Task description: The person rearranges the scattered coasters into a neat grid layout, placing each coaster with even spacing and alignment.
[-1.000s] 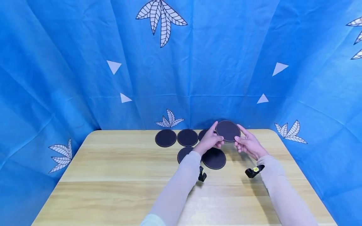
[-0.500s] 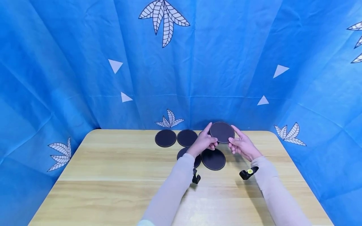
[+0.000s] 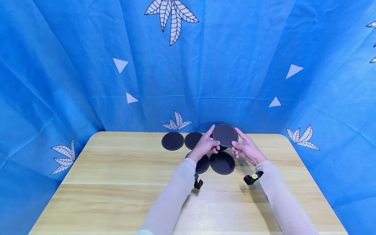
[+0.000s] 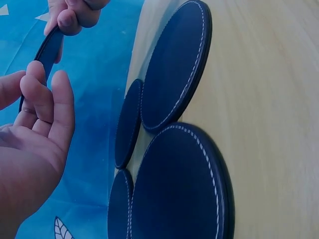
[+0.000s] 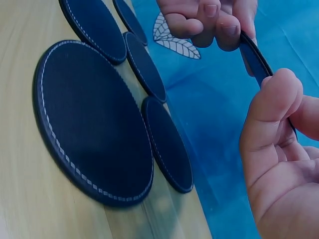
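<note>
Both hands hold one round black coaster (image 3: 225, 135) by its edges, raised above the back of the table and tipped so its face shows. The left hand (image 3: 205, 144) pinches its left side, and the right hand (image 3: 247, 150) pinches its right side. In the left wrist view the coaster (image 4: 48, 50) appears edge-on. Beneath lie matching white-stitched coasters: a front-right one (image 3: 222, 163), a front-left one (image 3: 202, 164) partly behind the left wrist, a back-left one (image 3: 172, 141) and a back-middle one (image 3: 192, 139). A third back-row coaster (image 5: 167, 144) is mostly hidden in the head view.
The pale wood table (image 3: 117, 182) extends left and toward the front. A blue patterned curtain (image 3: 229, 65) hangs right behind its back edge and along both sides. Black wrist devices (image 3: 253, 178) stick out below the sleeves.
Both hands have carried the held coaster leftward, from right of the back row to over its third coaster. The coasters on the table look unmoved.
</note>
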The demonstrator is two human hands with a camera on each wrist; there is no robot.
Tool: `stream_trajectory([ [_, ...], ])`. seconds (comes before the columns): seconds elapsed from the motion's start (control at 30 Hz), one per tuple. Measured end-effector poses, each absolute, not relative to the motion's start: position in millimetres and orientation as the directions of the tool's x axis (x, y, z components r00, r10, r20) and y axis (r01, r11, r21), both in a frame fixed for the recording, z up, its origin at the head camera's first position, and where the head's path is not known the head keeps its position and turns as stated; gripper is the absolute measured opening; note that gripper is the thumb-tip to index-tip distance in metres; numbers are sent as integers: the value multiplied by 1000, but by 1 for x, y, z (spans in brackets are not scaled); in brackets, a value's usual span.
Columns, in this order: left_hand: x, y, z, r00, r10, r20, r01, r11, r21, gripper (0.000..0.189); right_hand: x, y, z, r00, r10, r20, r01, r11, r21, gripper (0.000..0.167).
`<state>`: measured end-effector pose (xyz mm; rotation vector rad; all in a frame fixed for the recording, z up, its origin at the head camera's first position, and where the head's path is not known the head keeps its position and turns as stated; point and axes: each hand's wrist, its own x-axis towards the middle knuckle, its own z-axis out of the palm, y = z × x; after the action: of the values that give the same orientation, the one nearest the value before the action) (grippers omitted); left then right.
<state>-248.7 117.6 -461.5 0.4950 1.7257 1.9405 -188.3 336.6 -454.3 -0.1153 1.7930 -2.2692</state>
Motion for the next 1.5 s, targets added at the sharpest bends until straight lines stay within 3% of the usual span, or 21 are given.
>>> stream_trajectory([
  [0.67, -245, 73, -464, -815, 576, -61, -136, -89, 987, 86, -192, 307, -462, -914, -406, 0, 137, -309, -941, 89],
  [1.5, -236, 30, -461, -801, 598, -19, -87, -84, 993, 85, -193, 275, -461, -894, -447, -28, 131, -201, -971, 92],
])
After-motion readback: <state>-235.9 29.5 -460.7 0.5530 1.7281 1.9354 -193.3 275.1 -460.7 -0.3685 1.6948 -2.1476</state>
